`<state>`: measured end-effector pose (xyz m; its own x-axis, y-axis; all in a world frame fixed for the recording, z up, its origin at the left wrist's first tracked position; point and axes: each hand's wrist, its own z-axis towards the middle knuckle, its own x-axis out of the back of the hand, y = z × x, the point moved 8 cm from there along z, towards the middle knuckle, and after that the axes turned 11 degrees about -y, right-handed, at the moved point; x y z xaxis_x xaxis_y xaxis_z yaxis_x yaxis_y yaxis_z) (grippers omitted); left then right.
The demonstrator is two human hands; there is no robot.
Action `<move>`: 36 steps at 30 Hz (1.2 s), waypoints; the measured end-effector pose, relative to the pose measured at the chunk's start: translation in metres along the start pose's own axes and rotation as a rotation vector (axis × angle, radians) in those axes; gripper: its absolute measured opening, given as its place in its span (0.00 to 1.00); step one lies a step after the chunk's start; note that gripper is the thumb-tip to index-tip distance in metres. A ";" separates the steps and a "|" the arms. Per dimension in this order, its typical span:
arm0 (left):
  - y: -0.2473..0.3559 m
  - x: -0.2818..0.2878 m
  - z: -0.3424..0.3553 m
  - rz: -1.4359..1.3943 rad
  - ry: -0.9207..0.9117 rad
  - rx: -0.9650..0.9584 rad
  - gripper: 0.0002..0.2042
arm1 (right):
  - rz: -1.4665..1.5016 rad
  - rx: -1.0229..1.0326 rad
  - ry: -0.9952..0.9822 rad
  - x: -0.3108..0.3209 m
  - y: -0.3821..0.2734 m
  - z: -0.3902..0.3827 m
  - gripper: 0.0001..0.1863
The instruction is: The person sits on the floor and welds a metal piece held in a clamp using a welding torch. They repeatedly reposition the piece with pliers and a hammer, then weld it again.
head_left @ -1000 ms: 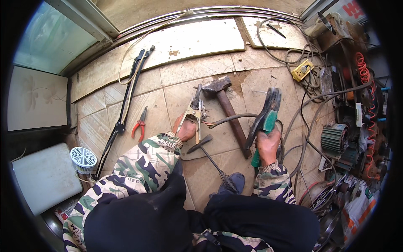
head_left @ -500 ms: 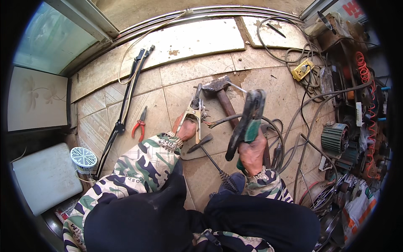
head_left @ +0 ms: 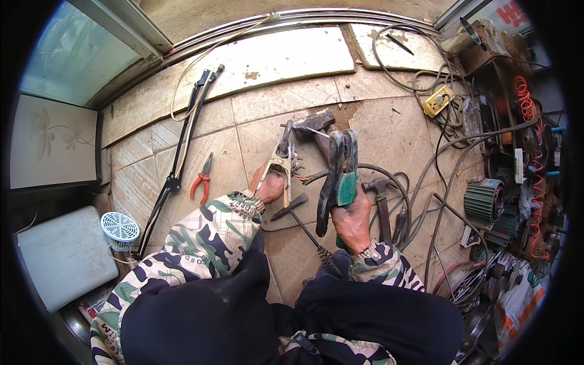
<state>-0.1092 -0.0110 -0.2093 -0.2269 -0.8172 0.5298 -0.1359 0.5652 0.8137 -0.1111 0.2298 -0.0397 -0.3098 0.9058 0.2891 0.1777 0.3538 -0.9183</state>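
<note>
My left hand is closed around a brass-coloured welding ground clamp, whose far end reaches a small metal piece. My right hand grips a green and black electrode holder, held upright. From its jaws a thin welding rod points left, toward the metal piece; contact between them is not visible. Beyond the holder lies a heavy sledgehammer, its handle mostly covered. A chipping hammer with a coiled-spring handle lies between my arms, its head just below the clamp.
Red-handled pliers and a black folding arm stand lie to the left. On the right are a claw hammer, looped cables, a yellow socket box and a green motor. Pale boards line the doorway.
My right hand and the electrode holder have moved left, bringing the rod nearer the metal piece and uncovering the claw hammer. My left hand and the clamp stay put.
</note>
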 end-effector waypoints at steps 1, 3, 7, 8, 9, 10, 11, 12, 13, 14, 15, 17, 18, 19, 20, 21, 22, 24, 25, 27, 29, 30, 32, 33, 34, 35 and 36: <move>0.011 0.004 0.002 -0.049 -0.009 0.039 0.18 | 0.003 0.003 0.006 0.001 0.001 0.000 0.17; 0.010 0.008 -0.002 -0.032 -0.013 0.045 0.18 | 0.012 0.026 0.002 -0.002 -0.001 0.001 0.17; -0.007 0.000 -0.005 0.067 -0.045 -0.035 0.18 | -0.007 0.036 -0.002 -0.007 -0.001 0.002 0.16; 0.004 0.002 -0.001 0.031 -0.059 -0.035 0.18 | -0.023 0.024 0.003 -0.005 0.001 0.001 0.16; 0.015 0.006 0.001 -0.002 -0.070 -0.031 0.18 | -0.020 0.022 0.009 -0.004 0.000 0.001 0.16; 0.027 0.010 0.002 -0.058 -0.079 -0.019 0.18 | -0.017 0.019 0.015 -0.003 -0.002 0.001 0.15; 0.031 0.014 0.002 -0.109 -0.084 -0.002 0.18 | -0.009 0.019 0.014 -0.004 -0.004 0.001 0.15; 0.030 0.015 0.001 -0.109 -0.074 0.009 0.18 | -0.005 0.024 0.011 -0.004 -0.004 0.001 0.15; 0.029 0.015 0.001 -0.109 -0.064 0.020 0.18 | -0.001 0.027 0.008 -0.004 -0.004 0.001 0.15; 0.028 0.015 0.000 -0.111 -0.053 0.029 0.18 | 0.002 0.031 0.007 -0.005 -0.005 0.001 0.15; 0.028 0.015 0.000 -0.129 -0.050 0.005 0.18 | -0.002 0.013 -0.003 -0.005 -0.003 0.002 0.16; 0.026 0.013 0.000 -0.166 -0.044 -0.044 0.18 | -0.008 -0.023 -0.023 -0.005 0.002 0.002 0.18; 0.019 0.009 0.000 -0.114 -0.055 -0.017 0.18 | -0.009 -0.018 -0.022 -0.005 0.002 0.002 0.18; 0.010 0.004 -0.001 -0.061 -0.065 0.009 0.18 | -0.010 -0.012 -0.021 -0.005 0.002 0.002 0.18; 0.007 0.002 0.000 -0.034 -0.073 0.017 0.18 | -0.011 -0.008 -0.019 -0.005 0.002 0.002 0.18; 0.003 0.000 0.000 -0.007 -0.080 0.024 0.18 | -0.012 0.009 -0.014 -0.005 0.000 0.002 0.17; 0.000 -0.001 0.000 -0.005 -0.083 0.015 0.18 | -0.012 0.026 -0.010 -0.005 -0.002 0.002 0.16; -0.002 -0.002 0.000 -0.007 -0.090 0.005 0.18 | -0.012 0.041 -0.003 -0.005 -0.004 0.002 0.16; -0.003 -0.002 -0.001 -0.012 -0.094 0.006 0.18 | -0.012 0.038 -0.002 -0.005 -0.004 0.002 0.16; 0.002 0.000 0.000 -0.073 -0.081 -0.012 0.18 | -0.006 0.037 -0.002 -0.005 -0.004 0.002 0.16; 0.010 0.003 0.001 -0.182 -0.042 -0.049 0.18 | 0.008 0.041 -0.006 -0.004 -0.004 0.002 0.16; 0.010 0.002 0.000 -0.108 -0.055 -0.058 0.18 | 0.008 0.060 -0.006 -0.004 -0.006 0.002 0.16; 0.010 0.002 -0.001 -0.029 -0.069 -0.061 0.18 | 0.009 0.098 -0.007 -0.004 -0.007 0.001 0.16; 0.011 0.003 -0.001 -0.025 -0.071 -0.055 0.18 | -0.128 0.108 -0.002 -0.004 -0.010 -0.001 0.16; 0.010 0.003 0.001 -0.090 -0.063 -0.035 0.18 | -0.265 0.118 0.004 -0.003 -0.012 -0.003 0.16; 0.009 0.004 0.001 -0.153 -0.056 -0.015 0.18 | -0.399 0.127 0.011 -0.003 -0.013 -0.004 0.16; 0.009 0.004 0.000 -0.108 -0.068 0.010 0.18 | -0.336 0.123 0.014 -0.004 -0.012 -0.005 0.16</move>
<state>-0.1110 -0.0091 -0.1996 -0.2750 -0.8639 0.4219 -0.1721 0.4759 0.8625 -0.1078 0.2234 -0.0286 -0.3189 0.7467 0.5837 -0.0466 0.6027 -0.7966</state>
